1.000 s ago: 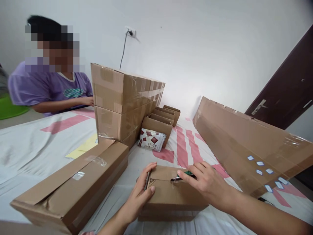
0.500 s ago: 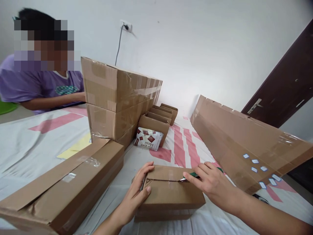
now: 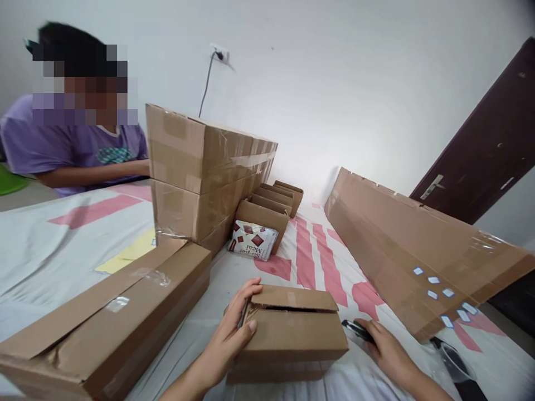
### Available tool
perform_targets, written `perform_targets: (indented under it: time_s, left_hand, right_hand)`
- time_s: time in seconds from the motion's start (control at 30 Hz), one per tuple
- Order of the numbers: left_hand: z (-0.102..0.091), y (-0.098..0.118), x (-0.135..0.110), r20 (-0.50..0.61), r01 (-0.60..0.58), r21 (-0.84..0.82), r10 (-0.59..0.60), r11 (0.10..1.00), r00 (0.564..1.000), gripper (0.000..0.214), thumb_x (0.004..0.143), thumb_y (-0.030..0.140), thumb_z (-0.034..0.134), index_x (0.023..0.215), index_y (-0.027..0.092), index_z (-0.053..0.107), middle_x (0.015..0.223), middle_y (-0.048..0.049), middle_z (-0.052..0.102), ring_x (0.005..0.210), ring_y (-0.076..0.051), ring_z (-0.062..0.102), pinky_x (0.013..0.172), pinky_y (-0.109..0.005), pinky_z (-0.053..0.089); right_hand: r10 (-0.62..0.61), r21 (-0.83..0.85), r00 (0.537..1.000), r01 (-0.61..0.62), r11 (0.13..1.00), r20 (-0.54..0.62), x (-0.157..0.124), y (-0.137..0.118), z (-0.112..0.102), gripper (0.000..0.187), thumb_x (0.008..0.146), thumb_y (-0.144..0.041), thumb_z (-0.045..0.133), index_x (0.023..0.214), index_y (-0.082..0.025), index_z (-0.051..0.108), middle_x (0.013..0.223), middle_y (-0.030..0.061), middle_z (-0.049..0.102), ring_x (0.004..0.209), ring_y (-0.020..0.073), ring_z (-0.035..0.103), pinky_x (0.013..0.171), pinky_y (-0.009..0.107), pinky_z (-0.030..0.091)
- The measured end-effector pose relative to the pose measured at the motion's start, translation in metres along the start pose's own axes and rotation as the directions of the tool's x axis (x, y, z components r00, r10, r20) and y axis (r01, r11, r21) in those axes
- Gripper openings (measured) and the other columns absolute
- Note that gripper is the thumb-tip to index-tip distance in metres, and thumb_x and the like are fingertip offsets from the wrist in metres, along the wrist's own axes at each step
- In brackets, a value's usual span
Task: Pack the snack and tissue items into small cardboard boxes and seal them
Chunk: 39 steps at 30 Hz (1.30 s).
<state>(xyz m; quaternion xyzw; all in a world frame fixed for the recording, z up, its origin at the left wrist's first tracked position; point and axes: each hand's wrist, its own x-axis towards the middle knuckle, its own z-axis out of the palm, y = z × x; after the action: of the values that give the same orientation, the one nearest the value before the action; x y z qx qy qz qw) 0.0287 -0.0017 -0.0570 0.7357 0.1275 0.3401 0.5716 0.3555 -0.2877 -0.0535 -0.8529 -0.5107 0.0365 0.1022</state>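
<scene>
In front of me stands a small cardboard box (image 3: 298,329), a dark gap showing along its slightly lifted top flap. My left hand (image 3: 234,328) grips its left end, thumb on top and fingers along the far side. My right hand (image 3: 387,348) is closed on a utility knife (image 3: 359,331), partly hidden by the fingers. It is low at the box's right side, its tip apart from the cardboard. To the left lies a longer cardboard box (image 3: 137,312), its flap held by bits of clear tape.
Stacked taped boxes (image 3: 179,184) stand left of centre, beside open boxes (image 3: 271,201) and a printed white packet (image 3: 253,240). A large cardboard panel (image 3: 401,234) bearing small labels leans at right, near a black object (image 3: 460,362). A person in purple (image 3: 79,145) sits far left.
My right hand has drawn the utility knife off the box top, moving right and down. The seam under the flap has opened into a wider gap. My left hand stays on the box.
</scene>
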Motion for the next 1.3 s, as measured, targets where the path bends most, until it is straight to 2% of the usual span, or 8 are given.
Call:
perform_targets:
  time_s: [0.13,0.23,0.37,0.53,0.67,0.97,1.17,1.3]
  left_hand:
    - [-0.003,0.006,-0.001,0.02,0.014,0.034,-0.014,0.999,1.0,0.048,0.091,0.047,0.042,0.135,0.029,0.041,0.157,-0.0079,0.022,0.144,-0.032,0.018,0.115,-0.053,0.018]
    - [-0.004,0.008,0.0,0.039,0.006,0.063,-0.008,0.998,0.999,0.046,0.092,0.047,0.041,0.133,0.028,0.043,0.156,-0.0095,0.023,0.143,-0.033,0.02,0.114,-0.055,0.019]
    - [-0.003,0.004,0.001,0.038,0.0,0.053,-0.002,0.999,0.999,0.046,0.091,0.048,0.041,0.133,0.028,0.042,0.157,-0.0099,0.021,0.144,-0.032,0.018,0.114,-0.057,0.017]
    - [-0.003,0.002,0.001,0.042,-0.015,0.03,0.014,0.999,0.999,0.047,0.09,0.05,0.042,0.132,0.027,0.043,0.156,-0.0103,0.022,0.143,-0.033,0.019,0.114,-0.056,0.018]
    - [-0.007,0.006,0.0,0.034,-0.005,0.02,0.004,1.0,0.999,0.047,0.09,0.048,0.044,0.132,0.027,0.044,0.156,-0.0097,0.025,0.143,-0.034,0.02,0.114,-0.054,0.019]
    - [-0.005,0.003,0.002,0.052,-0.016,0.029,0.014,0.999,0.999,0.047,0.091,0.048,0.043,0.133,0.028,0.043,0.156,-0.0092,0.024,0.143,-0.034,0.021,0.114,-0.055,0.02]
    - [-0.004,0.001,0.002,0.047,-0.045,0.033,0.043,0.998,0.998,0.045,0.091,0.047,0.042,0.132,0.028,0.045,0.156,-0.0087,0.024,0.143,-0.033,0.021,0.114,-0.054,0.021]
    - [-0.006,0.005,0.001,0.054,-0.044,0.066,0.041,0.997,0.998,0.045,0.091,0.046,0.042,0.131,0.026,0.047,0.155,-0.01,0.027,0.141,-0.034,0.025,0.113,-0.054,0.023]
  right_hand:
    - [0.032,-0.013,0.996,-0.031,0.999,0.087,0.007,0.006,0.011,0.042,0.083,-0.025,0.049,0.122,-0.017,0.062,0.11,0.0127,0.065,0.105,0.0267,0.061,0.095,0.042,0.047]
    - [-0.067,0.032,0.995,0.07,0.997,-0.08,0.026,-0.023,-0.023,0.033,0.09,-0.03,0.044,0.11,-0.017,0.067,0.11,0.0136,0.065,0.106,0.0267,0.06,0.094,0.044,0.048]
    - [-0.331,0.1,0.908,0.365,0.926,-0.256,0.054,-0.104,-0.082,0.026,0.096,-0.028,0.041,0.106,-0.02,0.063,0.105,0.0106,0.066,0.102,0.0224,0.06,0.088,0.041,0.05]
    - [-0.746,0.15,0.66,0.75,0.644,-0.094,0.085,-0.193,-0.099,0.026,0.094,-0.014,0.043,0.11,-0.021,0.062,0.109,0.0066,0.067,0.103,0.0162,0.059,0.092,0.036,0.049]
    - [-0.88,0.172,0.474,0.869,0.463,-0.03,0.106,-0.21,-0.08,0.032,0.093,-0.009,0.04,0.11,-0.02,0.064,0.114,0.0057,0.069,0.11,0.0142,0.06,0.102,0.037,0.045]
    - [-0.831,0.113,0.546,0.837,0.536,-0.102,0.099,-0.194,-0.076,0.027,0.092,-0.01,0.042,0.109,-0.017,0.063,0.102,0.0079,0.071,0.099,0.0139,0.065,0.085,0.029,0.054]
    - [-0.901,-0.04,0.413,0.906,0.421,-0.134,0.105,-0.199,-0.057,0.025,0.093,-0.011,0.042,0.103,-0.018,0.063,0.107,0.007,0.071,0.105,0.0144,0.064,0.086,0.03,0.054]
    - [-0.905,-0.125,0.402,0.899,0.419,-0.14,0.106,-0.197,-0.049,0.022,0.093,-0.01,0.041,0.095,-0.018,0.062,0.099,0.0065,0.071,0.099,0.015,0.065,0.081,0.031,0.054]
